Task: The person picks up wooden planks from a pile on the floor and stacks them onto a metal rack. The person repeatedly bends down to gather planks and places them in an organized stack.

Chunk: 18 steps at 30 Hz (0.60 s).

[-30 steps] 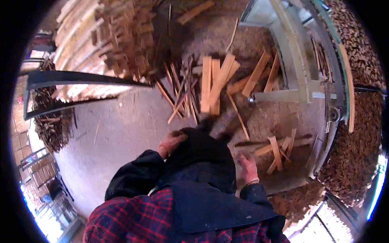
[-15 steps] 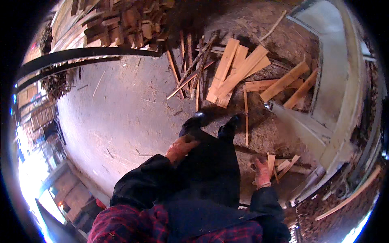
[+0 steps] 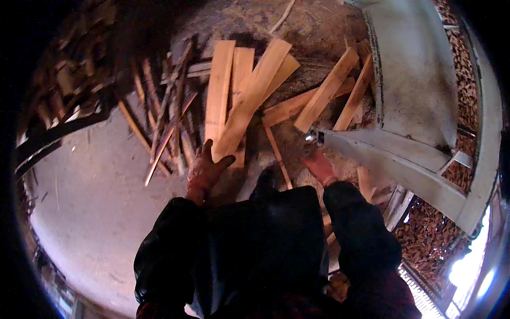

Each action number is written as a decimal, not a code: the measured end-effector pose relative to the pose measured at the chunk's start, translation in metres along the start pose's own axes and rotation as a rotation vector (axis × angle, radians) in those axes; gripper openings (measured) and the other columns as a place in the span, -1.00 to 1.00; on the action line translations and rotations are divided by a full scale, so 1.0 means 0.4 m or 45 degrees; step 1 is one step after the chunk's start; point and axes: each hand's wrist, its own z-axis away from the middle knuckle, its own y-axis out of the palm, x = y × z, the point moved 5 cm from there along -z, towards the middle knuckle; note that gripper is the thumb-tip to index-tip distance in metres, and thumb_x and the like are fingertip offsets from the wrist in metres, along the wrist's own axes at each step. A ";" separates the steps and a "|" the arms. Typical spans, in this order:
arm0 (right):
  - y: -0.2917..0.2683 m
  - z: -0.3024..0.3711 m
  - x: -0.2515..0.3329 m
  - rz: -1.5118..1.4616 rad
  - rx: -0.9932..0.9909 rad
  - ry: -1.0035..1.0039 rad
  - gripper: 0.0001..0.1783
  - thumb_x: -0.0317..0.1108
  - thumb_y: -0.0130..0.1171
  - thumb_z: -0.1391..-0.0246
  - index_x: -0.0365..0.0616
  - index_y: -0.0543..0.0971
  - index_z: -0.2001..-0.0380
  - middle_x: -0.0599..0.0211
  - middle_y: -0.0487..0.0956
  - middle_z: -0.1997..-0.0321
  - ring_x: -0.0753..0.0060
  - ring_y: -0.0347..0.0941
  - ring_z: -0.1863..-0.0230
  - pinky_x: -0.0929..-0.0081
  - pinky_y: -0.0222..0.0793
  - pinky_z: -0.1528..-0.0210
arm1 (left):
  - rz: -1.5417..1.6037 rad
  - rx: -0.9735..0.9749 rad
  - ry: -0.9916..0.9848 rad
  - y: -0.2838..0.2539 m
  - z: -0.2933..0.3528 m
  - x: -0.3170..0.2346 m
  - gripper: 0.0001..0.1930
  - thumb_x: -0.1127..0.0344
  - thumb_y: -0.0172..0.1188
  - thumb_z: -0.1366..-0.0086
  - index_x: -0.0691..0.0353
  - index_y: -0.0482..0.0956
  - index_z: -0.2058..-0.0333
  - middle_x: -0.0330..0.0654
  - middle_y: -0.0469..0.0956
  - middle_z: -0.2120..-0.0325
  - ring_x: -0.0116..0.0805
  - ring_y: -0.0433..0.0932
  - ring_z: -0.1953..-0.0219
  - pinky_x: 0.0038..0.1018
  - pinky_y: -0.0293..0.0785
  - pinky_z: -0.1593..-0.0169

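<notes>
- Reaches with the left hand (image 3: 203,173) to the near ends of the crossed planks (image 3: 251,101), thumb spread well apart from the fingers.
- Overlaps those near ends with the left fingertips; cannot tell touching from hovering.
- Extends the right hand (image 3: 320,166) to the right of the crossed planks, on their near side and clear of them; too blurred to tell fingers apart from fingers together, or gripping from empty.
- Faces the crossed planks straight ahead: light orange-brown, flat, lying low at floor level, with one set slantwise over the others.
- Has, to the left of the crossed planks, a loose bundle of thin slats (image 3: 171,139), mostly dark, some lying across one another.
- Has, to the right of the crossed planks, two slanting boards (image 3: 326,91), roughly side by side, and a narrow stick (image 3: 277,155) angling toward the near side.
- Has, farther right of the crossed planks, a pale metal beam (image 3: 398,162).
- Has, to the far left of the crossed planks, a dim heap of wood (image 3: 69,80).
- Wears dark sleeves (image 3: 170,239), coming in from the near side of the crossed planks.
- Has, left of and nearer than the crossed planks, a grey floor (image 3: 106,202).
</notes>
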 end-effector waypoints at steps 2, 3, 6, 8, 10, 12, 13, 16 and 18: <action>-0.008 -0.179 -0.145 -0.046 -0.200 0.247 -0.24 0.15 0.16 -0.05 -0.22 0.40 -0.15 -0.12 0.53 0.00 -0.06 0.44 -0.11 0.15 0.33 -0.10 | -0.183 -0.185 0.123 0.061 -0.137 -0.010 0.03 -0.27 0.33 0.00 0.34 0.19 -0.28 0.19 0.24 -0.25 0.07 0.23 -0.30 -0.26 0.20 -0.30; -0.011 -0.258 -0.186 0.013 -0.305 0.273 -0.25 0.16 0.16 -0.04 -0.21 0.42 -0.13 -0.13 0.54 0.01 -0.08 0.44 -0.09 0.14 0.33 -0.10 | -0.278 -0.295 0.168 0.087 -0.197 -0.006 0.05 -0.30 0.33 0.01 0.35 0.19 -0.28 0.18 0.22 -0.26 0.06 0.21 -0.31 -0.26 0.20 -0.30; 0.002 -0.472 -0.211 0.132 -0.570 0.333 -0.34 0.13 0.17 -0.04 -0.22 0.50 -0.01 -0.11 0.55 0.02 -0.11 0.46 -0.04 0.10 0.34 -0.10 | -0.515 -0.329 0.248 0.180 -0.339 0.136 0.09 -0.32 0.30 0.00 0.26 0.04 -0.32 0.26 0.13 -0.28 0.17 0.12 -0.32 -0.18 0.21 -0.28; -0.003 -0.556 -0.175 0.148 -0.755 0.368 -0.40 0.08 0.18 -0.05 -0.24 0.55 0.06 -0.07 0.56 0.02 -0.10 0.47 -0.02 0.10 0.35 -0.10 | -0.368 -0.538 0.335 0.166 -0.347 0.143 0.17 -0.34 0.25 -0.02 0.16 -0.19 -0.39 0.36 0.07 -0.27 0.34 0.08 -0.30 -0.10 0.22 -0.26; -0.007 -0.629 -0.318 0.373 -1.047 0.329 -0.42 0.05 0.19 -0.03 -0.26 0.57 0.08 -0.04 0.56 0.02 -0.10 0.46 -0.04 0.12 0.36 -0.10 | -0.441 -0.325 0.307 0.218 -0.372 0.123 0.19 -0.27 0.23 -0.09 0.15 -0.40 -0.39 0.37 0.04 -0.28 0.41 0.06 -0.29 -0.05 0.18 -0.27; 0.007 -0.688 -0.441 0.589 -0.887 0.200 -0.45 -0.04 0.22 0.00 -0.27 0.56 0.07 -0.05 0.58 0.05 -0.06 0.49 -0.01 0.17 0.38 -0.08 | -0.590 -0.287 0.348 0.271 -0.446 0.221 0.21 -0.27 0.22 -0.10 0.10 -0.50 -0.38 0.37 0.06 -0.28 0.41 0.13 -0.26 -0.04 0.21 -0.26; 0.015 -0.678 -0.456 0.565 -0.929 0.167 -0.46 -0.07 0.23 0.01 -0.28 0.56 0.07 -0.04 0.59 0.07 -0.02 0.51 0.01 0.20 0.39 -0.07 | -0.442 -0.203 0.262 0.265 -0.451 0.233 0.22 -0.27 0.23 -0.10 0.10 -0.50 -0.38 0.37 0.09 -0.26 0.41 0.17 -0.24 -0.04 0.22 -0.25; 0.029 -0.590 -0.359 -0.454 -1.026 0.297 -0.47 -0.09 0.29 0.01 -0.24 0.55 0.05 0.00 0.59 0.08 0.12 0.53 0.03 0.26 0.41 -0.07 | -0.226 -0.286 0.156 0.191 -0.414 0.234 0.24 -0.28 0.27 -0.07 0.09 -0.47 -0.38 0.38 0.22 -0.18 0.38 0.30 -0.16 -0.07 0.29 -0.20; -0.020 -0.421 -0.174 -1.000 -0.913 0.105 -0.39 -0.07 0.34 0.04 -0.22 0.49 -0.02 0.03 0.57 0.03 0.14 0.51 0.00 0.27 0.40 -0.10 | -0.086 -0.345 0.179 0.162 -0.363 0.171 0.23 -0.28 0.30 -0.05 0.12 -0.40 -0.38 0.37 0.32 -0.11 0.33 0.37 -0.12 -0.11 0.33 -0.18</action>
